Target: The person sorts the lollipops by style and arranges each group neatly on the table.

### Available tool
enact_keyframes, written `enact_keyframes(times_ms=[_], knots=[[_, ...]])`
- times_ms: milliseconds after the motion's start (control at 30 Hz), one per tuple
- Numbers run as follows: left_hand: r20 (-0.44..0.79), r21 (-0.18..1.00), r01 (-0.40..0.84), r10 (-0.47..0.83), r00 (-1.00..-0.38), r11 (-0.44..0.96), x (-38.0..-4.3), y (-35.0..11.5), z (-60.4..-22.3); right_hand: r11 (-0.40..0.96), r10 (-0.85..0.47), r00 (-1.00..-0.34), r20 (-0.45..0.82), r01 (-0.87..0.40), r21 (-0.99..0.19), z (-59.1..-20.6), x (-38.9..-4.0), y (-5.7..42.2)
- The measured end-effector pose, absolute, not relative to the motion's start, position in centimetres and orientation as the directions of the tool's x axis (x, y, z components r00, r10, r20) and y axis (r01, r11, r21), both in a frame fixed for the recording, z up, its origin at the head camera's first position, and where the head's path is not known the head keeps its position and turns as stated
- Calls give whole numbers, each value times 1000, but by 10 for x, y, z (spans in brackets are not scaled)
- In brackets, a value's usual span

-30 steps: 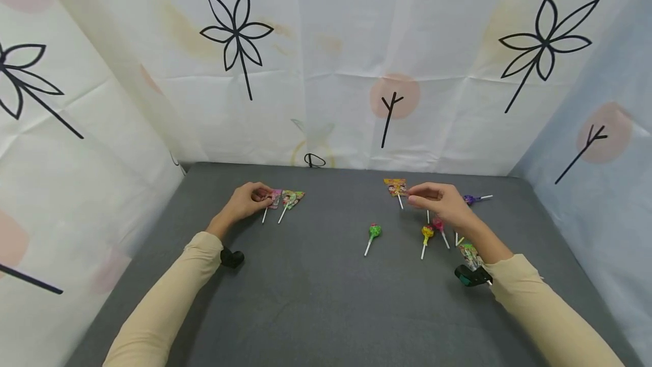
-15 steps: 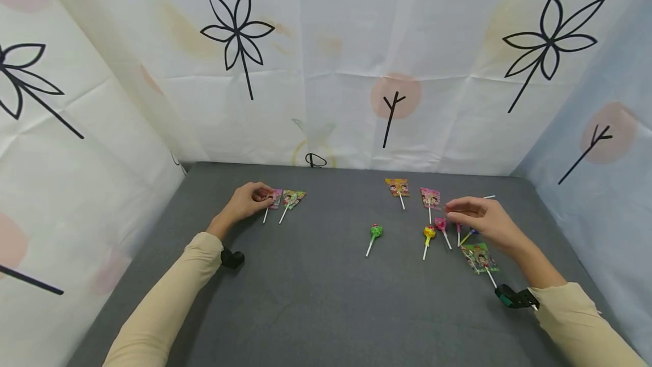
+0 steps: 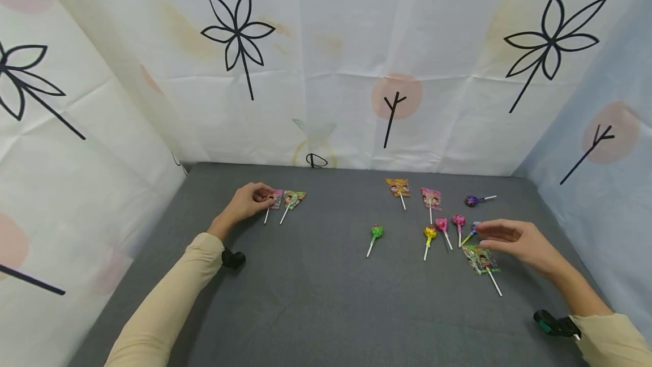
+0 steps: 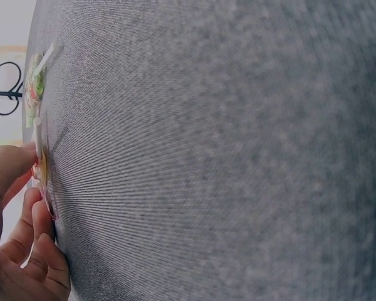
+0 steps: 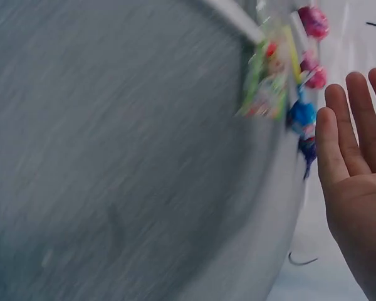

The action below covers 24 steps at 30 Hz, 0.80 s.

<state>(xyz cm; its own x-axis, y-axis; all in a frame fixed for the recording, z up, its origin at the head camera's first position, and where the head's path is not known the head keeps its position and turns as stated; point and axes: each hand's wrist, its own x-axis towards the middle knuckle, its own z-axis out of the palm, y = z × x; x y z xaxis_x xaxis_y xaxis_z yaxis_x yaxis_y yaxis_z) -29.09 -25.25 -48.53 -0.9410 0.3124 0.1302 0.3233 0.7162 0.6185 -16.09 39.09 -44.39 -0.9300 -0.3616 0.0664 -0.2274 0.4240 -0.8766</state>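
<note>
At the back left, my left hand (image 3: 249, 201) pinches the wrapper edge of a flat pink lollipop (image 3: 275, 199); thumb and fingers meet around it in the left wrist view. Beside it lies a flat green-wrapped lollipop (image 3: 293, 199). My right hand (image 3: 524, 244) is over the right side, holding nothing, its fingers extended in the right wrist view. Its fingertips overlap a blue lollipop (image 5: 302, 116) with a yellow stick. Just below them lies a flat green-wrapped lollipop (image 3: 481, 259) with its white stick toward me.
Round lollipops lie on the grey table (image 3: 305, 304): green (image 3: 376, 231), yellow (image 3: 430, 233), two pink (image 3: 442, 224) and purple (image 3: 472, 201). Flat orange (image 3: 398, 187) and pink-wrapped (image 3: 431, 198) ones lie behind. Patterned cloth (image 3: 336, 33) walls the table's back and sides.
My right hand has moved right and toward me, from beside the flat orange lollipop to over the blue one, uncovering the lollipops behind it. My left hand has stayed in place.
</note>
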Motion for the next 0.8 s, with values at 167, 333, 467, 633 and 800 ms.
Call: enact_keyframes(times_ms=[167,333,467,633,800], knots=[[126,620,315,304,-944,719,-291,-253,-485,431,-404,-912,74,-261,-864,-450,-159,400],[128,611,316,304,-944,726,-291,-253,-485,429,-432,-899,76,-279,-859,-457,-160,402],[131,618,323,311,-941,716,-290,-253,-484,490,-426,-902,71,-296,-820,-460,-161,401],[175,622,360,324,-930,695,-288,-251,-483,585,-408,-911,64,-315,-748,-463,-160,399],[180,617,365,326,-928,698,-288,-251,-484,620,-399,-915,57,-315,-719,-466,-159,398]])
